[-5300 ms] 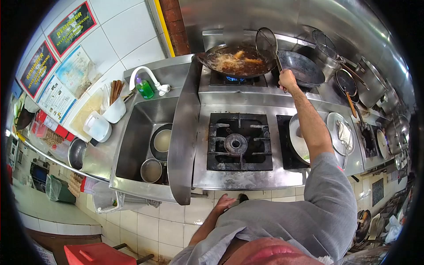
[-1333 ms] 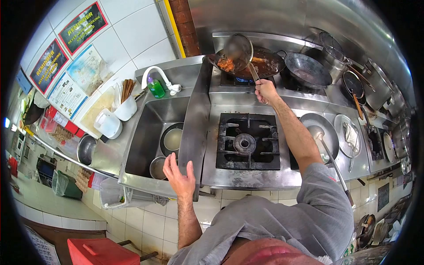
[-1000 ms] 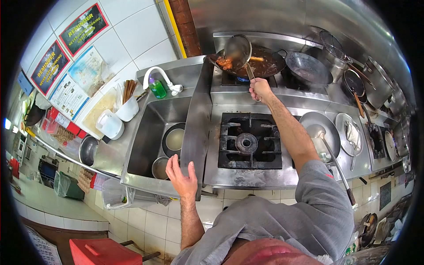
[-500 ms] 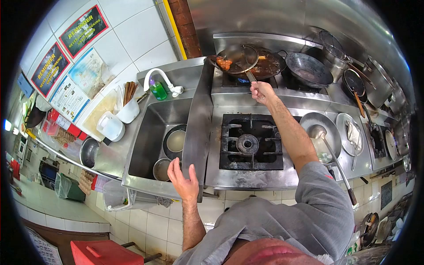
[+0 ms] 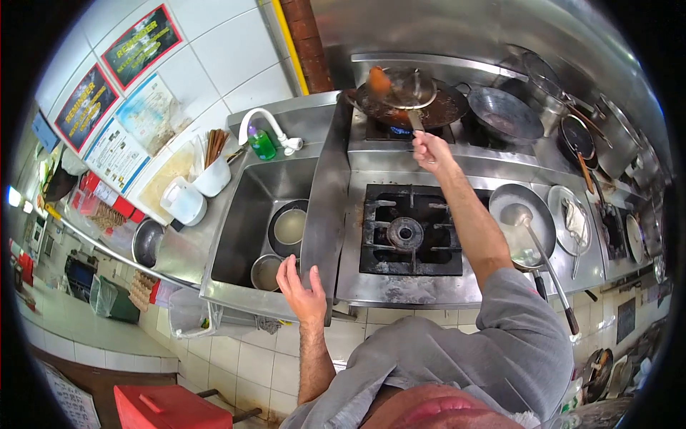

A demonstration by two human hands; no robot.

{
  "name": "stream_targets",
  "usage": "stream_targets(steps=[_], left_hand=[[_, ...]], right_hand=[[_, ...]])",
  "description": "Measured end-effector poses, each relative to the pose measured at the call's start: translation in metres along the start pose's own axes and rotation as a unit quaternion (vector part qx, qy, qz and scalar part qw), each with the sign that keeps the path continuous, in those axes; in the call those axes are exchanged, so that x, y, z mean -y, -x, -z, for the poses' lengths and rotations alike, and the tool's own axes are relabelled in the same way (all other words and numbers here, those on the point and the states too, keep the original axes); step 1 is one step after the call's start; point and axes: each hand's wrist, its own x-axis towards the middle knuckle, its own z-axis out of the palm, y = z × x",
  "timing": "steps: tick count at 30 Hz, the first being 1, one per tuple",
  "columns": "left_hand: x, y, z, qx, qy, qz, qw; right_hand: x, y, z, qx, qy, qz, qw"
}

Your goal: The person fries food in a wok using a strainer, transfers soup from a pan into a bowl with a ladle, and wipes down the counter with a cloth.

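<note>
Your right hand point(image 5: 431, 151) grips the strainer point(image 5: 416, 91) above the wok point(image 5: 453, 113) of liquid, your left hand point(image 5: 304, 294), fingers spread, near the pot point(image 5: 266, 274).

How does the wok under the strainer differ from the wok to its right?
The wok under the strainer holds dark, bubbling liquid; the wok to its right shows its bare inside. A blue flame burns beneath the first; none is visible beneath the second. The strainer hangs over the first; nothing is held over the second. Both are dark, round and wide.
</note>
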Motion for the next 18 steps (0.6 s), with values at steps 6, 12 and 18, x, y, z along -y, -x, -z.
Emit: stream_targets(steps=[6, 12, 18], left_hand=[[0.007, 0.002, 0.001, 0.005, 0.000, -0.018, 1.000], [0.007, 0.002, 0.004, 0.001, 0.023, -0.025, 0.999], [0.006, 0.017, 0.014, 0.015, 0.047, -0.027, 0.998]], right_hand=[[0.013, 0.008, -0.002, -0.011, -0.031, -0.043, 0.999], [0.024, 0.015, -0.017, -0.003, -0.044, -0.047, 0.998], [-0.001, 0.017, -0.033, -0.075, 0.136, -0.002, 0.988]])
